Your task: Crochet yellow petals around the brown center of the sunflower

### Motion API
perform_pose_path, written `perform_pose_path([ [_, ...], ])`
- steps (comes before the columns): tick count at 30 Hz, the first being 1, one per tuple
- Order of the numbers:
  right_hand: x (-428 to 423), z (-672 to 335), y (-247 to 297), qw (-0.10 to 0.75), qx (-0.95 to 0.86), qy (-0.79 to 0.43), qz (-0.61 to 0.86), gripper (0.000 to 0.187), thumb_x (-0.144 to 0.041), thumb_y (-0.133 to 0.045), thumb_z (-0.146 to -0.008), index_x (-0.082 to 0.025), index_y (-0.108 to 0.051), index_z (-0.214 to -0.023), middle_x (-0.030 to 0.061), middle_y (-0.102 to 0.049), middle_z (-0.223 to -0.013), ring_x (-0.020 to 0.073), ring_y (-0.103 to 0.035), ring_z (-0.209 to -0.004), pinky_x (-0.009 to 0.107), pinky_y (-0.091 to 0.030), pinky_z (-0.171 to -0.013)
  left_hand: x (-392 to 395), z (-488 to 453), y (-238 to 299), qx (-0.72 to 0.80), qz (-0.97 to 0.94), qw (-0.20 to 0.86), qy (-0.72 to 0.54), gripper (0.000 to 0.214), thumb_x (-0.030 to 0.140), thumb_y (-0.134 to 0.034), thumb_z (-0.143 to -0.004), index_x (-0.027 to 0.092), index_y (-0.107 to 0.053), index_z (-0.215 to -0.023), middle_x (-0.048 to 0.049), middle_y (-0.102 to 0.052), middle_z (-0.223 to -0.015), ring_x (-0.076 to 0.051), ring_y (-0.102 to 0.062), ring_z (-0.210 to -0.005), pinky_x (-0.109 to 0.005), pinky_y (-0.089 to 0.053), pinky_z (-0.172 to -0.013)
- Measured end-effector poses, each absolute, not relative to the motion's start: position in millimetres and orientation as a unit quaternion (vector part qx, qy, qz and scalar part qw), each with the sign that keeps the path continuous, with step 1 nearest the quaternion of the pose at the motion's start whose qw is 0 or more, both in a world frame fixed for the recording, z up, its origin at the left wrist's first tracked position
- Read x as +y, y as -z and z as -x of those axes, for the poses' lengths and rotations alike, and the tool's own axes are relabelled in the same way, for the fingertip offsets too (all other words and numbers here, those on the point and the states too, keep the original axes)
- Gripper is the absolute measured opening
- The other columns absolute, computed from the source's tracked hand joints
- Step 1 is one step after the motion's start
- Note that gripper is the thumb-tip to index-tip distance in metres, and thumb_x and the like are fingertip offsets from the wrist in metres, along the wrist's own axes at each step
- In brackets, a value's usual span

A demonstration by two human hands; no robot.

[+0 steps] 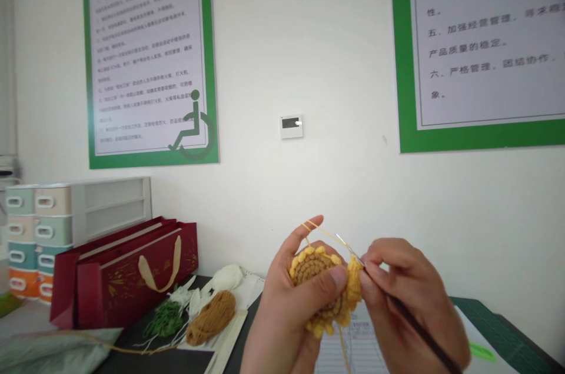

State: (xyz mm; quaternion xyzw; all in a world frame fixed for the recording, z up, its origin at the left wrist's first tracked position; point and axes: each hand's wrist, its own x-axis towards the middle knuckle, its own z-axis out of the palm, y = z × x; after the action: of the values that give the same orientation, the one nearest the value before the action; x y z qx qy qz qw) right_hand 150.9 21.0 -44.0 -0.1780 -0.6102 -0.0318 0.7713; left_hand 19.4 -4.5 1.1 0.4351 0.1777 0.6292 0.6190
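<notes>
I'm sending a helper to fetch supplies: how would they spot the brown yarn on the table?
Start at the dark red gift bag on the black tabletop. Just right of the bag lies a loose bundle of golden-brown yarn. It is the only brown bundle there, next to a white bundle and green sprigs.

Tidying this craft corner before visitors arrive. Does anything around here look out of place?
The green wheelchair symbol sits over the lower right of the safety rules poster, covering part of its text, so it looks misplaced.
</notes>
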Motion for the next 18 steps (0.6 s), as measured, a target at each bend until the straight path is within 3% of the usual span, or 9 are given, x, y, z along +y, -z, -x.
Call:
perform_pose_path([
  [4,23.0,-144.0,39.3,0.779,-0.551,-0.276,0.113,0.004,-0.032,-0.069,-0.095,-0.032,-0.073,-0.093,0.0027,-0.070,-0.098,0.0201,-0.068,-0.091,0.034,-0.057,-0.078,-3.5,-13.9,-3.0,0.146,-0.442,0.654,-0.596,0.095,0.010,-0.092,-0.064,0.019,-0.051,-0.150,0.0009,-0.065,-0.078,-0.012,-0.062,-0.069,-0.025,-0.052,-0.071],
  [7,22.5,-143.7,36.7,0.728,-0.523,-0.437,0.080,0.014,-0.042,-0.070,-0.093,-0.029,-0.069,-0.090,0.0020,-0.069,-0.093,0.0191,-0.067,-0.084,0.035,-0.057,-0.078,-6.3,-16.5,-1.9,0.162,-0.479,0.614,-0.606,0.100,0.013,-0.092,-0.069,0.026,-0.043,-0.155,0.0028,-0.063,-0.078,-0.011,-0.058,-0.067,-0.023,-0.048,-0.066],
  [18,24.3,-161.2,32.7,0.756,-0.535,-0.351,0.139,0.019,-0.045,-0.068,-0.095,-0.028,-0.064,-0.089,-0.0006,-0.068,-0.080,0.0166,-0.062,-0.077,0.028,-0.047,-0.073,-7.9,-18.8,-0.6,0.236,-0.539,0.535,-0.606,0.081,0.016,-0.083,-0.075,0.026,-0.048,-0.147,0.0009,-0.067,-0.085,-0.010,-0.052,-0.061,-0.022,-0.043,-0.055],
])
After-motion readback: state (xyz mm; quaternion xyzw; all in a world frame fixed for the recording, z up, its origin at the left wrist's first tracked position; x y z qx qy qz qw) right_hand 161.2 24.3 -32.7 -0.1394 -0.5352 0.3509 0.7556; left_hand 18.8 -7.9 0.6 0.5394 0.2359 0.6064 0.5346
